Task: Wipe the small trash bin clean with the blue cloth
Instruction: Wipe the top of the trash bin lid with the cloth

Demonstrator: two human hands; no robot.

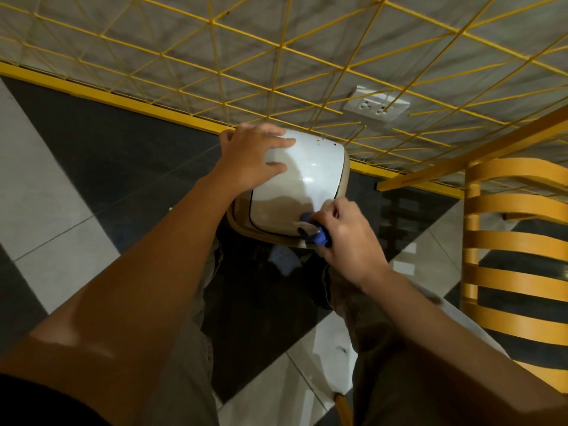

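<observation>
Checkered floor (61,192) below: your left hand (252,158), fingers spread, steadies the small trash bin (307,186) while your right hand (347,235) grips the blue cloth (316,233) against its near edge.

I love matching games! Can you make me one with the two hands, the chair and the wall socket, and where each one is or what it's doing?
Things:
1. left hand
2. right hand
3. chair
4. wall socket

Place or state:
a. on the wall behind the yellow grid
b. grips the blue cloth
c. rests spread on the white trash bin
d. orange slats, far right

Pairs: 1-c, 2-b, 3-d, 4-a
</observation>
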